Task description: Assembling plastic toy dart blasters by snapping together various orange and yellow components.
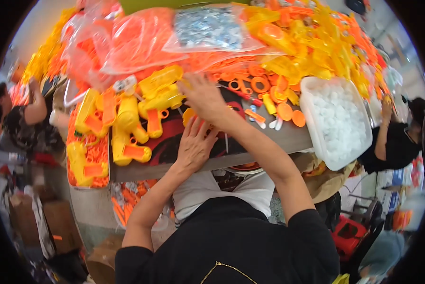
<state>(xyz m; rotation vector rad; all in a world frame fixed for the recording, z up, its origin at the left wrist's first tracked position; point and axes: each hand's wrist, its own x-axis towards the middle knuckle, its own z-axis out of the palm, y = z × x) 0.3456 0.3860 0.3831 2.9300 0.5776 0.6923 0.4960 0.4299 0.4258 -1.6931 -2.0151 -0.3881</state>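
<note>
My left hand (pixel 196 146) lies over the dark, red-marked mat (pixel 167 144) at the table's front, its fingers stretched out and slightly apart. Its fingertips reach a yellow plastic part (pixel 188 115), mostly hidden beneath both hands. Just beyond, my right hand (pixel 206 99) crosses in front, beside a yellow toy-gun-shaped housing (pixel 164 97); its fingers are smeared by motion, so their grip is unclear. More yellow housings with orange triggers (pixel 127 116) are heaped to the left. A red-handled screwdriver-like tool (pixel 243 94) rests right of my right hand.
A white tub (pixel 333 163) of translucent pieces stands at the right. Orange rings and discs (pixel 284 111) lie beside it. Bags of orange parts (pixel 139 40) and a bag of silvery pieces (pixel 207 28) fill the back. A tray (pixel 88 185) of orange bits sits left. People work at both sides.
</note>
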